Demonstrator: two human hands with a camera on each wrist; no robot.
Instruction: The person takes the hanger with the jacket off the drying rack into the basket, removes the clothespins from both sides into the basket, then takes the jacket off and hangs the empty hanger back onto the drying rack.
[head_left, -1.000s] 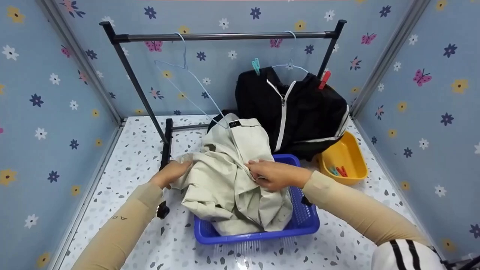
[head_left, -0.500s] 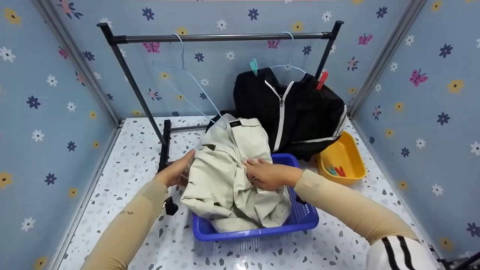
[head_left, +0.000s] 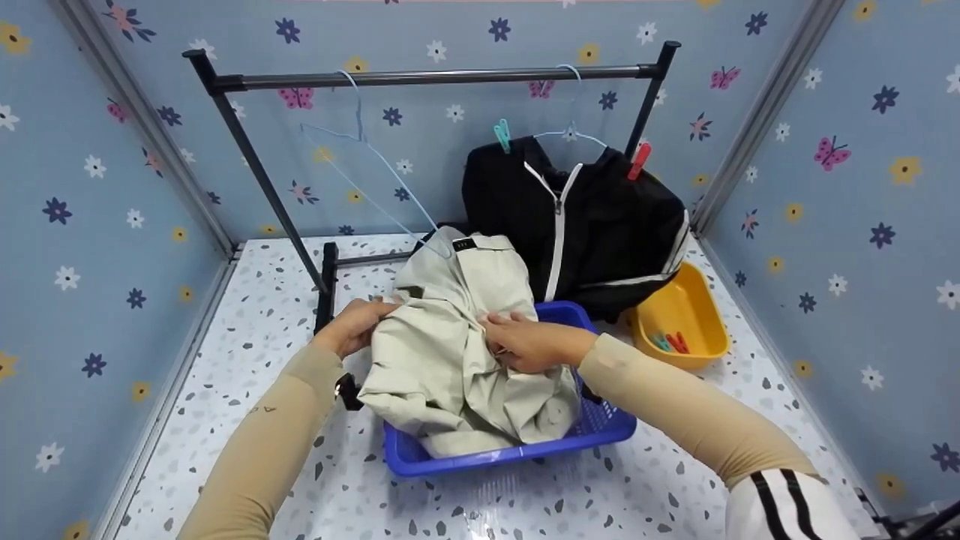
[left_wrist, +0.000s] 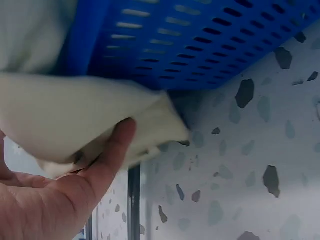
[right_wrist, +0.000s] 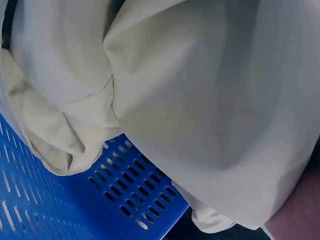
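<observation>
A light beige garment with a small black label lies bunched over the blue basket, partly inside it. My left hand holds its left edge; in the left wrist view a fold of cloth lies between the fingers, beside the basket wall. On the middle of the garment, my right hand pinches the fabric near a lengthwise seam. A pale blue wire hanger hangs from the rail, its lower corner lying at the garment's upper end. Loose cloth fills much of the right wrist view.
A black clothes rail spans the back. On its right hangs a black jacket with white trim, held to a hanger by a turquoise peg and a red peg. A yellow tub with several pegs stands to the right.
My left hand has shifted slightly right and inward, bringing the garment's left side in toward the basket. My right hand stays on the same part of the cloth. The head view has drifted slightly.
</observation>
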